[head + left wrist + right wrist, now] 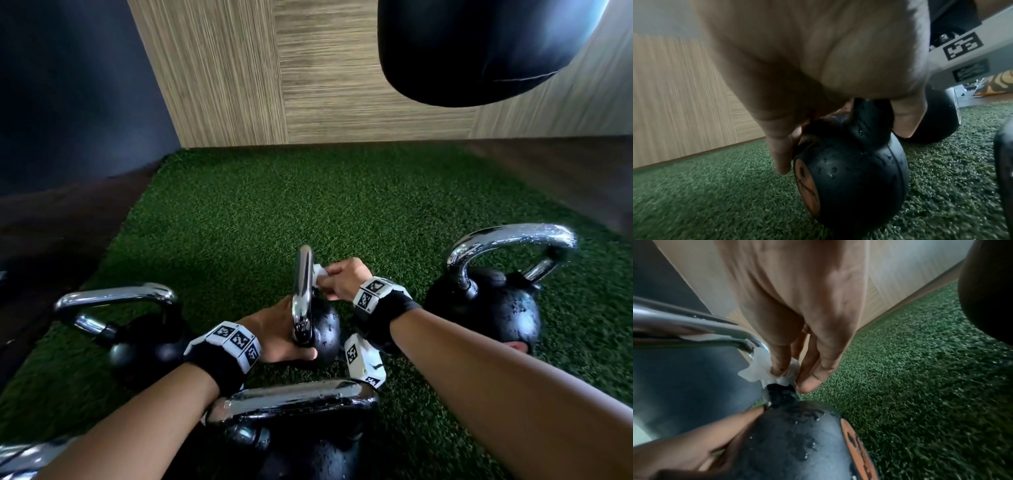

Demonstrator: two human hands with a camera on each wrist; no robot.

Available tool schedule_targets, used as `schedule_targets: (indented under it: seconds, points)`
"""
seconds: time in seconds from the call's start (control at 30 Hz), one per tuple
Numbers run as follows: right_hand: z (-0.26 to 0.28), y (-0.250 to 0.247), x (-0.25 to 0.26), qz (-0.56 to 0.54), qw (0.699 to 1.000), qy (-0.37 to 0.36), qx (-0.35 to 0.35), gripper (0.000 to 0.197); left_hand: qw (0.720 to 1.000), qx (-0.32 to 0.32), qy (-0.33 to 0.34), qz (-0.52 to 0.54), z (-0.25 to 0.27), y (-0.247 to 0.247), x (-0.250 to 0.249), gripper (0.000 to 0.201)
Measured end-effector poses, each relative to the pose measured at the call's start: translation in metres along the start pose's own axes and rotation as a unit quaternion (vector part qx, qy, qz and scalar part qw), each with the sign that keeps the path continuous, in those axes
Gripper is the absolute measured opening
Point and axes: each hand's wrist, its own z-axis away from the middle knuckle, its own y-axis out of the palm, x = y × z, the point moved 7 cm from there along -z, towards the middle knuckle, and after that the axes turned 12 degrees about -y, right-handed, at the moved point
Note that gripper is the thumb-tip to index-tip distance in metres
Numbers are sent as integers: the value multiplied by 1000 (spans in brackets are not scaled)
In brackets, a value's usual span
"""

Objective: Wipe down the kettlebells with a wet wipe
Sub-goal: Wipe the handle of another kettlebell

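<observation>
A small black kettlebell point(323, 329) with a chrome handle point(303, 291) stands on the green turf in the middle of the head view. My left hand point(281, 334) grips the near leg of that handle, fingers curled round it, thumb on the ball point(855, 172). My right hand point(337, 279) pinches a crumpled white wet wipe point(318, 274) against the far leg of the handle. In the right wrist view the wipe point(764, 368) is wrapped on the chrome where it meets the black ball point(797, 443). Water beads dot the ball.
Three larger kettlebells stand around it: one at left point(137, 329), one at right point(489, 301), one nearest me point(294, 421). A black punching bag point(479, 51) hangs at upper right. Wood-panel wall point(308, 85) borders the turf point(274, 205); dark floor lies at both sides.
</observation>
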Motion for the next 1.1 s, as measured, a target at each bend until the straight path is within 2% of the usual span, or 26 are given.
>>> schedule_targets:
  seconds: [0.13, 0.27, 0.3, 0.37, 0.43, 0.53, 0.63, 0.77, 0.87, 0.97, 1.03, 1.1]
  points:
    - [-6, -3, 16, 38, 999, -1, -6, 22, 1000, -11, -5, -4, 1, -2, -5, 87]
    - [-7, -12, 32, 53, 988, -106, -104, 8, 999, -7, 24, -20, 6, -3, -14, 68]
    - [-6, -12, 31, 69, 985, -119, -107, 9, 1000, -7, 12, -18, 5, -3, -13, 71]
    - [-6, -8, 23, 94, 988, -97, -72, 16, 1000, -10, -20, 0, 4, -3, -8, 80]
    - [-9, -6, 22, 70, 994, -75, -44, 18, 999, -15, -31, 22, 3, -4, -5, 77]
    - [-8, -13, 44, 26, 983, -148, -103, 12, 998, -6, -62, 21, 1, -5, 4, 68]
    - [-1, -15, 61, 70, 960, -238, -130, 21, 995, 3, -93, 19, -2, -4, 16, 77]
    - [5, -13, 75, 141, 938, -308, -70, 28, 992, 7, -103, 70, -4, -1, 24, 87]
    - [2, -14, 85, 177, 934, -306, -44, 28, 989, 11, -128, 73, -5, -1, 27, 93]
    - [7, -16, 90, 184, 932, -312, -31, 26, 990, 11, -120, 70, -6, -3, 26, 96]
    - [16, -14, 93, 179, 929, -323, 11, 26, 990, 13, -111, 81, -5, -4, 27, 94]
    - [23, -7, 100, 167, 927, -325, 86, 26, 991, 14, -100, 86, -5, -4, 26, 89]
